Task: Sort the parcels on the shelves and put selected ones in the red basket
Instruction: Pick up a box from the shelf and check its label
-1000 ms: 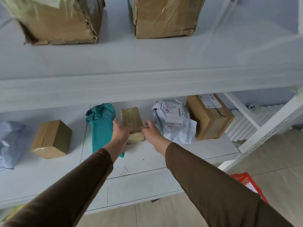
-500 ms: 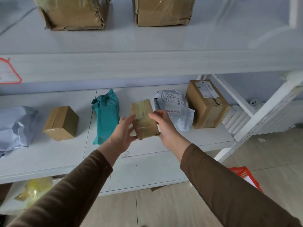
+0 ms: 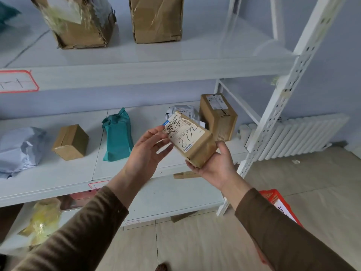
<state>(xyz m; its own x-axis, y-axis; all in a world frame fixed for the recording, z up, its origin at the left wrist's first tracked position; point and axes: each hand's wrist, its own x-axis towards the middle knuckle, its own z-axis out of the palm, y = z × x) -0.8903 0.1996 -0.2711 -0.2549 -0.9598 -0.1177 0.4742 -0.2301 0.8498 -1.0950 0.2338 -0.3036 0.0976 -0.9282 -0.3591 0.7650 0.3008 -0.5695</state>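
I hold a small brown parcel (image 3: 197,145) in the air in front of the middle shelf (image 3: 58,173), its white label with handwritten digits turned up. My right hand (image 3: 214,165) cups and grips its lower end from below. My left hand (image 3: 146,151) touches the label's left edge with straightened fingers. The red basket (image 3: 279,204) stands on the floor at the lower right, partly hidden by my right sleeve.
On the middle shelf lie a grey bag (image 3: 19,149), a small brown box (image 3: 70,141), a teal bag (image 3: 117,133), a white bag (image 3: 181,112) and a taller box (image 3: 216,116). Two large boxes (image 3: 156,18) stand on the top shelf. A white upright (image 3: 277,98) and radiator (image 3: 304,133) are on the right.
The parcel was lifted off the middle shelf, drawn toward me and turned over, so its label now faces up. My right hand shifted under its lower end.
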